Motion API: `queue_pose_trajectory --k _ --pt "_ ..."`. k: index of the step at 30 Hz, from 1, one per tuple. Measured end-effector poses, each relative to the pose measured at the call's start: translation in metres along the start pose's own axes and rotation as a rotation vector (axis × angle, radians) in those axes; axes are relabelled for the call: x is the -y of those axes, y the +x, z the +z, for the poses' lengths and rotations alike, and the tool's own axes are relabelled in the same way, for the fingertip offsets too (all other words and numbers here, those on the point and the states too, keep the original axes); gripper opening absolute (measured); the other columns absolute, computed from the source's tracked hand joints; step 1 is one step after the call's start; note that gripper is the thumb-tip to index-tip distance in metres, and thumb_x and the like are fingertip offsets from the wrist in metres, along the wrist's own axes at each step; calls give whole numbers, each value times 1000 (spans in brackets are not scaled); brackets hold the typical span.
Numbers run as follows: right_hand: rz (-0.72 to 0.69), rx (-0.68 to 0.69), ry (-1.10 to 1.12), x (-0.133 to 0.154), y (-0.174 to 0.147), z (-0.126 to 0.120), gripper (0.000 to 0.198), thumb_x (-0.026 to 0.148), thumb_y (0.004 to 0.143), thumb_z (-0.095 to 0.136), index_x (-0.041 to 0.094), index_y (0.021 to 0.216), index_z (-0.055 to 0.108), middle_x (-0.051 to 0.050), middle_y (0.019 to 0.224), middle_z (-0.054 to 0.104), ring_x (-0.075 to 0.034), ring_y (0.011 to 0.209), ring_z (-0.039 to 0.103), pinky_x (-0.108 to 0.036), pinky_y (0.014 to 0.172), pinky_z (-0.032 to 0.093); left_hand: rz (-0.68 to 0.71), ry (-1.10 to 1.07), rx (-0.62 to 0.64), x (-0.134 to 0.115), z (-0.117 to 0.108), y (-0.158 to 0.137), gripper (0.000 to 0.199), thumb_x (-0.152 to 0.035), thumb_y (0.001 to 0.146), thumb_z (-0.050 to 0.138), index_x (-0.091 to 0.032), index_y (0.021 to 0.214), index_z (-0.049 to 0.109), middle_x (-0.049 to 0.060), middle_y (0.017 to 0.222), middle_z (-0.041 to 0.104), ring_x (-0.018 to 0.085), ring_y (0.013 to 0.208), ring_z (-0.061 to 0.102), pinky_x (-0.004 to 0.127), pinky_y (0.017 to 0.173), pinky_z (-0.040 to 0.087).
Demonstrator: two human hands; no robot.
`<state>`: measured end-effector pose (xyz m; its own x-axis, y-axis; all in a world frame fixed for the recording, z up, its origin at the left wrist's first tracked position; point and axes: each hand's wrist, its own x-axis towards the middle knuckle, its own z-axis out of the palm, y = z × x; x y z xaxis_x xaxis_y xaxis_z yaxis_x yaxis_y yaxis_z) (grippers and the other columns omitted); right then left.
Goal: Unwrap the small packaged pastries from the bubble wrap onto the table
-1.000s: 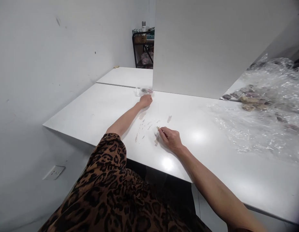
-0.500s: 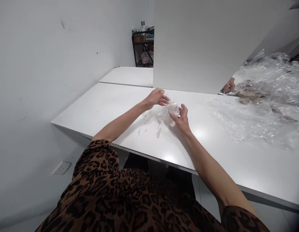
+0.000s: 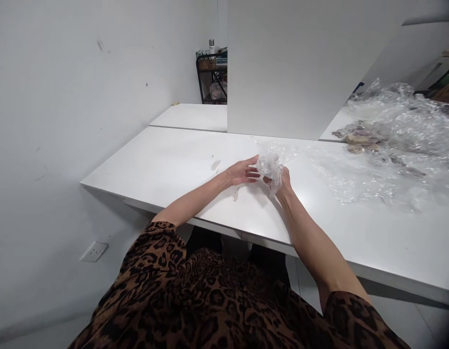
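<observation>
White wall (image 3: 82, 97) fills the L side, well away from your L fingers. White tabletop (image 3: 166, 165) runs under both hands: wide stretch L of your L fingers up to the wall, more of it R of your R wrist; near edge passes beneath your forearms. Upright grey-white panel (image 3: 282, 68) stands at the tabletop's far side, beyond your fingertips. Big heap of see-through plastic film (image 3: 406, 140) sits well R of your R fingers, w/ brownish bits (image 3: 362, 143) at its L side. L hand (image 3: 243, 173): fingers spread apart, palm turned twd the middle. R hand (image 3: 285, 180): fingers partly hidden by film, so can't tell if they're clamped. Crumpled film bunch (image 3: 272, 167) is btwn the two hands, draped across your R fingers, just R of your L fingertips; L contact unclear. Smallest: brownish mark (image 3: 236, 194) on the tabletop, just below your L palm.
</observation>
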<state>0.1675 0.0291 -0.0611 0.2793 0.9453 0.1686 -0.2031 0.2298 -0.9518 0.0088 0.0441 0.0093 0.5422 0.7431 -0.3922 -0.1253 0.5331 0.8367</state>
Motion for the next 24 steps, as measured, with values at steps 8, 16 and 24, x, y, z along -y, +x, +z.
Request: queue_pose_trajectory --k 8,16,24 --pt "-142 -257 -241 22 -19 -3 66 82 85 48 19 99 63 -6 91 64 -15 77 58 -28 63 48 163 -198 -270 27 9 -1 5 -19 94 59 -15 90 57 0 75 61 10 66 59 27 69 55" --pt "-301 -45 -528 28 -45 17 62 76 78 67 16 93 67 -13 97 69 -24 92 64 -41 83 53 399 -196 -490 44 -2 -7 19 -26 86 73 -20 86 54 -6 71 55 6 61 51 20 62 45" --pt "102 -239 137 92 7 -15 28 40 89 72 20 79 54 2 66 59 -6 46 46 -20 39 33 177 -335 160 34 -32 -16 11 -13 85 66 -10 93 71 12 93 75 17 84 71 32 84 55"
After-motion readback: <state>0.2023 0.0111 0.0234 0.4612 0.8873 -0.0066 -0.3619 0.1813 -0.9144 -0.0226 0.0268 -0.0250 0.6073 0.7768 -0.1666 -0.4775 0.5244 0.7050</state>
